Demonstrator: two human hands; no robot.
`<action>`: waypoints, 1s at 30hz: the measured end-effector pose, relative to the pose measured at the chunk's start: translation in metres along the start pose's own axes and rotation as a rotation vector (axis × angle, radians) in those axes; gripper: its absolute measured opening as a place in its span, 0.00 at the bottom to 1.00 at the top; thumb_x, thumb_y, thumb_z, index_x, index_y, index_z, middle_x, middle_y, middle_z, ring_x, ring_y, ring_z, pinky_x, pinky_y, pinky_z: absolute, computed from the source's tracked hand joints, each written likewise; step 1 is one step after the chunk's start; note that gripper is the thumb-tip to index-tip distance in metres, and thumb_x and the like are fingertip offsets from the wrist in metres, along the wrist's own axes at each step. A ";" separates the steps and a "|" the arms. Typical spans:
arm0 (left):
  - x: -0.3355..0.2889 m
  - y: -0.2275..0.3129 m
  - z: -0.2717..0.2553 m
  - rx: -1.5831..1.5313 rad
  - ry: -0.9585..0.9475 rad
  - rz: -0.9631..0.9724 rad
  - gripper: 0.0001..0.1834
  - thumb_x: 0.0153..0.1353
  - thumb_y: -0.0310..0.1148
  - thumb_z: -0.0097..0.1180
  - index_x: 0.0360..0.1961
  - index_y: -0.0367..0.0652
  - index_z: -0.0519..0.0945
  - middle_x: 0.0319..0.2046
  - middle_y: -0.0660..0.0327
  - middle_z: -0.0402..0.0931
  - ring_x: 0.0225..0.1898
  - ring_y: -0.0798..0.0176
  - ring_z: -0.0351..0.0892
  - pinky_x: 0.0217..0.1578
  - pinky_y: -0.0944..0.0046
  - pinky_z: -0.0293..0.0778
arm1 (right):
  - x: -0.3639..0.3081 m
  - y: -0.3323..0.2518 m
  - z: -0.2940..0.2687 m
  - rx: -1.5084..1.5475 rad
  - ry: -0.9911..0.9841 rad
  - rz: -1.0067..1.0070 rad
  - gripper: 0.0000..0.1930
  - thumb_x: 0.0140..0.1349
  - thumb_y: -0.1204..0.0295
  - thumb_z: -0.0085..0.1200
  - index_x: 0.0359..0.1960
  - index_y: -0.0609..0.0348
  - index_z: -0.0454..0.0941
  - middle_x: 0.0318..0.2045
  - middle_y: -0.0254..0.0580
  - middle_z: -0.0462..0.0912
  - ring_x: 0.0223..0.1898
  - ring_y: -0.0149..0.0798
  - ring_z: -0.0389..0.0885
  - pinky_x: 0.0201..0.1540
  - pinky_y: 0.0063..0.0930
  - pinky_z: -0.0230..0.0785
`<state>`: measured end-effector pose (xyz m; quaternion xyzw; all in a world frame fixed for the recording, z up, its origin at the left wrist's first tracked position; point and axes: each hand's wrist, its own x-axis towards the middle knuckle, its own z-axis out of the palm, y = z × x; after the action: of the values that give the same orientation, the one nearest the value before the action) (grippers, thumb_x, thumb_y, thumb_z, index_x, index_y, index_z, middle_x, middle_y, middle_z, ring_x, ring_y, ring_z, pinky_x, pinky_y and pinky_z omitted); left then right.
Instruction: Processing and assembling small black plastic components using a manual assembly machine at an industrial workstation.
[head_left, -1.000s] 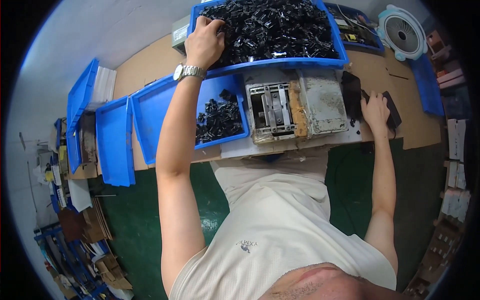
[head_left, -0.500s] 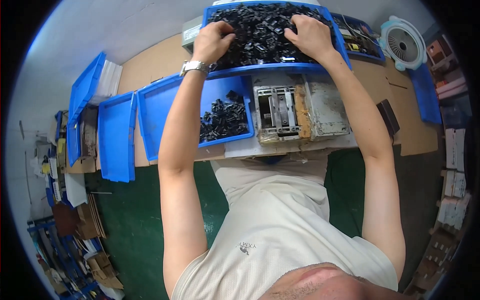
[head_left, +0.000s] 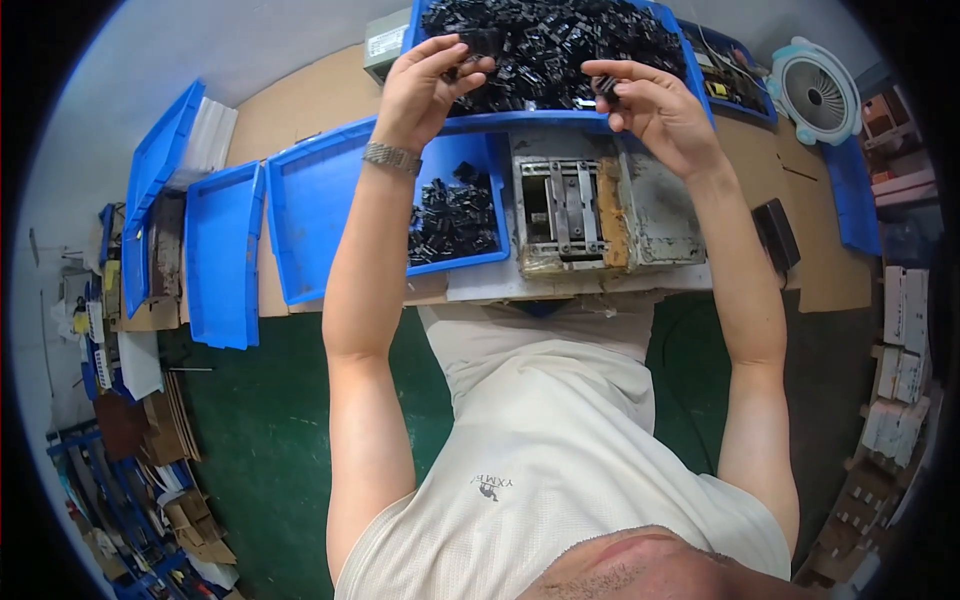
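A large blue tray (head_left: 560, 119) at the far side of the bench is heaped with small black plastic parts (head_left: 550, 50). My left hand (head_left: 432, 85) is raised over its left front part, fingers closed around a dark piece like those in the heap. Over the right front edge, my right hand (head_left: 655, 110) pinches a small black part (head_left: 606, 88) between thumb and fingers. A metal fixture (head_left: 570, 212) with upright bars sits nearer me, between my forearms. Left of it, a second blue tray (head_left: 315, 210) holds a smaller pile of black parts (head_left: 455, 220), partly hidden by my left forearm.
An empty-looking blue tray (head_left: 225, 255) lies further left, near tilted blue trays (head_left: 165, 140). A small fan (head_left: 815, 90) stands at the far right, beside a tray of tools (head_left: 730, 75). A dark box (head_left: 775, 235) lies by my right forearm.
Both hands have come up out of the heap toward me. The right hand has turned and now shows a black part in its fingers; the left holds a dark piece.
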<state>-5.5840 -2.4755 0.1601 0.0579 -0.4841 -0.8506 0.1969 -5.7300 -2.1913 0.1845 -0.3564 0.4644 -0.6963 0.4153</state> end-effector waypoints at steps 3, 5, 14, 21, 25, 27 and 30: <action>-0.020 -0.004 -0.001 -0.109 -0.007 -0.031 0.07 0.72 0.26 0.56 0.45 0.32 0.79 0.38 0.52 0.83 0.48 0.43 0.88 0.37 0.64 0.92 | -0.011 0.012 0.012 -0.052 0.008 0.013 0.19 0.67 0.77 0.56 0.59 0.68 0.79 0.39 0.33 0.82 0.38 0.23 0.77 0.39 0.17 0.71; -0.031 -0.011 -0.005 -0.193 -0.042 -0.075 0.07 0.73 0.26 0.55 0.44 0.32 0.79 0.38 0.52 0.84 0.48 0.42 0.88 0.36 0.64 0.92 | -0.020 0.018 0.019 -0.135 0.075 0.034 0.17 0.63 0.77 0.61 0.54 0.65 0.82 0.38 0.33 0.83 0.35 0.23 0.77 0.39 0.17 0.71; -0.121 -0.052 0.022 -0.357 0.068 -0.206 0.13 0.78 0.30 0.46 0.51 0.30 0.77 0.46 0.47 0.85 0.49 0.43 0.87 0.37 0.62 0.92 | -0.047 0.068 0.027 -0.579 0.021 -0.009 0.12 0.63 0.82 0.58 0.48 0.65 0.83 0.39 0.32 0.85 0.36 0.22 0.80 0.36 0.19 0.73; -0.149 -0.076 0.023 -0.488 0.079 -0.255 0.21 0.79 0.36 0.39 0.54 0.28 0.77 0.53 0.41 0.80 0.54 0.37 0.84 0.45 0.53 0.90 | -0.060 0.072 0.039 -1.028 0.010 -0.241 0.10 0.56 0.84 0.60 0.40 0.67 0.82 0.41 0.42 0.85 0.33 0.31 0.83 0.33 0.23 0.74; -0.151 -0.078 0.023 -0.468 0.053 -0.241 0.21 0.79 0.36 0.39 0.56 0.28 0.77 0.56 0.40 0.78 0.56 0.35 0.82 0.47 0.53 0.90 | -0.062 0.075 0.039 -1.025 0.013 -0.265 0.08 0.54 0.85 0.61 0.37 0.68 0.82 0.41 0.43 0.85 0.33 0.33 0.83 0.33 0.23 0.74; -0.152 -0.077 0.025 -0.465 0.095 -0.248 0.21 0.79 0.36 0.39 0.55 0.27 0.77 0.52 0.42 0.82 0.54 0.36 0.83 0.45 0.56 0.90 | -0.061 0.076 0.038 -1.072 -0.018 -0.333 0.07 0.54 0.85 0.61 0.36 0.68 0.82 0.41 0.43 0.85 0.34 0.33 0.83 0.33 0.22 0.74; -0.152 -0.074 0.028 -0.397 0.082 -0.216 0.17 0.78 0.33 0.46 0.53 0.28 0.79 0.45 0.47 0.85 0.49 0.42 0.87 0.41 0.62 0.91 | -0.057 0.074 0.036 -1.145 -0.046 -0.393 0.07 0.55 0.85 0.59 0.37 0.67 0.82 0.39 0.39 0.85 0.35 0.31 0.82 0.35 0.22 0.74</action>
<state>-5.4738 -2.3604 0.0980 0.1039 -0.2898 -0.9423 0.1314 -5.6569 -2.1683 0.1193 -0.6175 0.6815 -0.3916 0.0311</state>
